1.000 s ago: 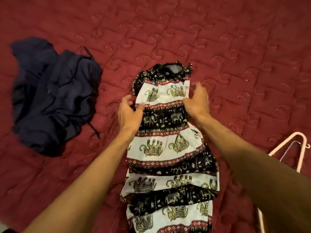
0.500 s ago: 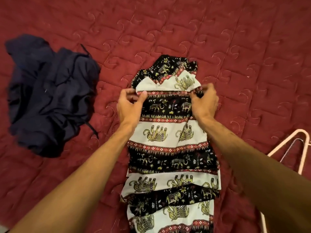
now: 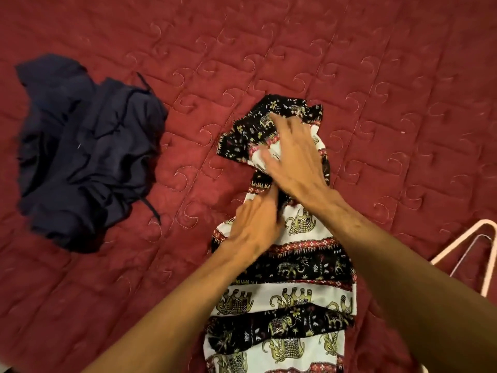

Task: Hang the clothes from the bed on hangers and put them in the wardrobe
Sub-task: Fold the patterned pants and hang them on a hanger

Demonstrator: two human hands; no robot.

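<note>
Head view: elephant-print garment [image 3: 293, 267] lies lengthwise on red quilt [image 3: 269, 49], top end bunched. Right hand [image 3: 293, 160], blurred, fingers spread flat, presses bunched top, likely gathering it for hanging. Left hand [image 3: 252, 224] rests on fabric below; fingertips hidden under right wrist, grip cannot tell. Navy garment [image 3: 86, 152] heaped well left, waiting. Pink hanger [image 3: 457, 242] lies to right, probably kept within reach.

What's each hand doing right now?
Left hand: on the elephant-print black-and-white cloth garment; grip cannot be told, fingertips hidden.
Right hand: open, fingers spread on its folded top.
</note>
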